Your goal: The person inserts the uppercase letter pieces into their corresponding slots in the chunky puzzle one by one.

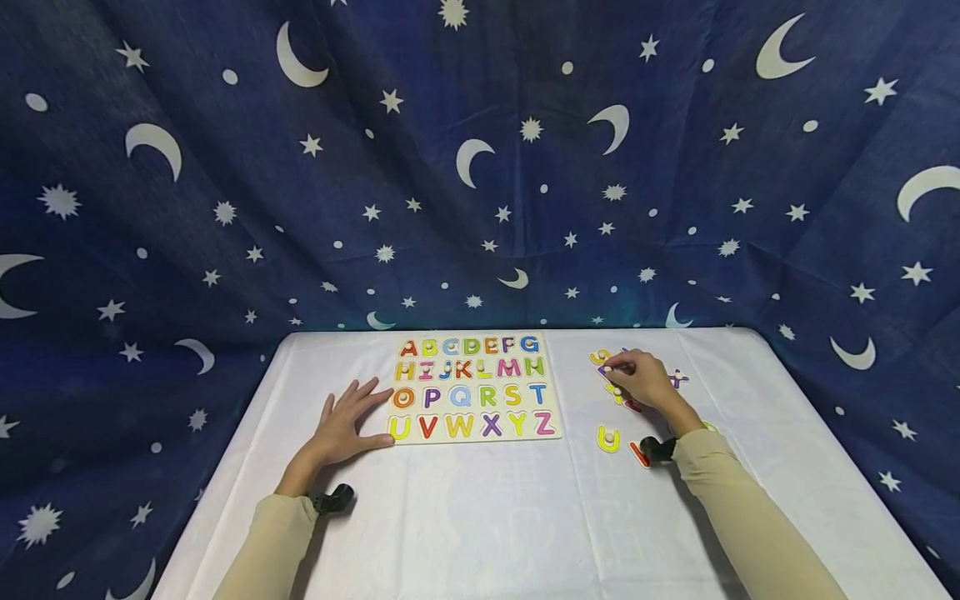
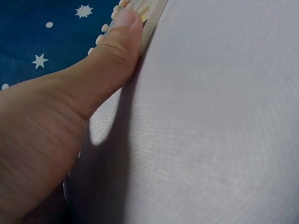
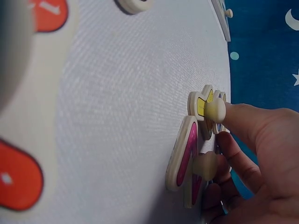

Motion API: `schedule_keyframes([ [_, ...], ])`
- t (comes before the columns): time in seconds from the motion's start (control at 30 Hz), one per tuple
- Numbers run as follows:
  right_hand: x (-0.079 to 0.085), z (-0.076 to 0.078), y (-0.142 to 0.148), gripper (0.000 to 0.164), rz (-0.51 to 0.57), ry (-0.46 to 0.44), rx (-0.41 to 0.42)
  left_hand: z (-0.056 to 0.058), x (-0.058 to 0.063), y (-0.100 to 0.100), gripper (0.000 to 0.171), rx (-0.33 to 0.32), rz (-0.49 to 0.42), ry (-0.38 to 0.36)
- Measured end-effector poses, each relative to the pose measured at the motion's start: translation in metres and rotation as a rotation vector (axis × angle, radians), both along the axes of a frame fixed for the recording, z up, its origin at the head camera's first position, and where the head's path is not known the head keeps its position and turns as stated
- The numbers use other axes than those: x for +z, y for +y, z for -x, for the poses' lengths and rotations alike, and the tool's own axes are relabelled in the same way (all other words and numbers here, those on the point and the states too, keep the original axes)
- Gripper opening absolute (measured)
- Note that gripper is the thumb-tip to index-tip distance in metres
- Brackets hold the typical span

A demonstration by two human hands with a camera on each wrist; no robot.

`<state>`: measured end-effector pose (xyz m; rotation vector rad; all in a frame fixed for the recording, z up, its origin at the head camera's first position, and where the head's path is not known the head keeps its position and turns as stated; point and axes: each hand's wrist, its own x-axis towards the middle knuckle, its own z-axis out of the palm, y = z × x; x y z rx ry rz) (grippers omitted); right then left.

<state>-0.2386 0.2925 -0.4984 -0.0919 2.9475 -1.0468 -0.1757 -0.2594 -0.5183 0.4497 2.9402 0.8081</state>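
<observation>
A wooden alphabet puzzle board (image 1: 552,398) lies at the back middle of the table, with knobbed letters in its upper rows. My left hand (image 1: 343,425) spreads along its left side, thumb (image 2: 117,44) on the near corner and a fingertip at the edge. Right of the board, my right hand (image 1: 643,379) pinches a small purple letter piece (image 1: 604,372) between thumb and fingertips. In the right wrist view, a yellow letter piece (image 3: 202,106) and a pink letter piece (image 3: 188,149) stand in front of the right hand (image 3: 266,158), partly hiding its fingertips.
Several loose pieces surround the right hand, among them a yellow piece (image 1: 599,357) and a purple piece (image 1: 678,378). Closer to me lie a yellow U (image 1: 602,442) and a red piece (image 1: 637,455). Behind the white-covered table (image 1: 480,525) hangs a blue starry cloth (image 1: 420,275).
</observation>
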Motion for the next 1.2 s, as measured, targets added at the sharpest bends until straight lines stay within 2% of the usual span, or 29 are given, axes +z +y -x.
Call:
schedule_keyframes([
  [0.33,0.002,0.0,-0.001,0.023,0.003,-0.016,-0.015,0.0,0.002,0.002,0.092,0.014,0.007,-0.009],
  [0.63,0.009,0.0,0.002,0.02,0.004,0.012,0.033,0.0,0.003,0.002,0.091,0.009,0.001,-0.01],
  [0.8,0.016,0.0,-0.002,0.017,-0.007,0.089,0.032,-0.001,0.003,0.002,0.091,0.008,0.001,-0.008],
  [1.2,0.03,0.006,-0.045,0.011,0.123,0.223,0.109,-0.002,0.002,0.001,0.091,0.002,-0.004,0.002],
])
